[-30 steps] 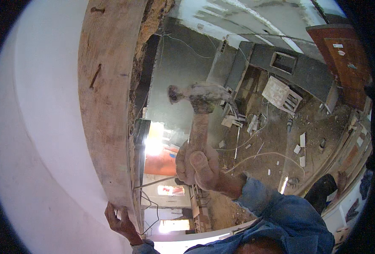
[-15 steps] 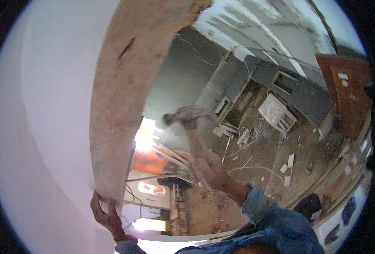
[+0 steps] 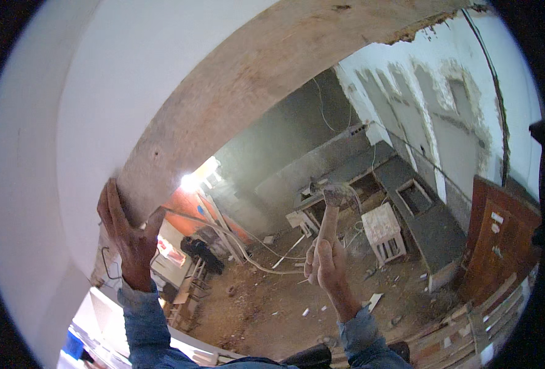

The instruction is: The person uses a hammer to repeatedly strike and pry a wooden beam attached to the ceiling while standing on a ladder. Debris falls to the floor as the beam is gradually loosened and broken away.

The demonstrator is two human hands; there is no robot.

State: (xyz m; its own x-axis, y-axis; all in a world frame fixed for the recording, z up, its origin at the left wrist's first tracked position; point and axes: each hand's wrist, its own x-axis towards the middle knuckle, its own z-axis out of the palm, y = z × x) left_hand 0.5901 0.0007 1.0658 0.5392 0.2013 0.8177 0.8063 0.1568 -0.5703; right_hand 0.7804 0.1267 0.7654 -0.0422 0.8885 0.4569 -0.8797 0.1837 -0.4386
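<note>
My right hand [image 3: 327, 264] is wrapped round the wooden handle [image 3: 329, 224] of a claw hammer. The hammer head [image 3: 340, 195] points up and away, clear of the wall and rather blurred. On the left, my left hand [image 3: 128, 230] is spread against the lower end of a long brownish beam-like strip [image 3: 223, 104]. Its fingers lie along the left edge and the thumb stretches out on the right. Whether anything small lies under that palm is hidden. The strip runs along the white wall [image 3: 137, 61] toward the upper right, where its edge is broken.
Below lies a dirt floor [image 3: 272, 301] scattered with debris. A dusty white stool-like piece [image 3: 383, 230] stands beside a dark counter [image 3: 410, 203] with a rectangular opening. A brown door [image 3: 497, 240] is at the right, wooden planks [image 3: 463, 326] at lower right. A bright lamp [image 3: 190, 182] glows beyond the strip.
The view has turned, so the strip now slants to the right. My left hand has gone from bent fingers at the strip's end to a wide spread. The hammer has moved away from the strip.
</note>
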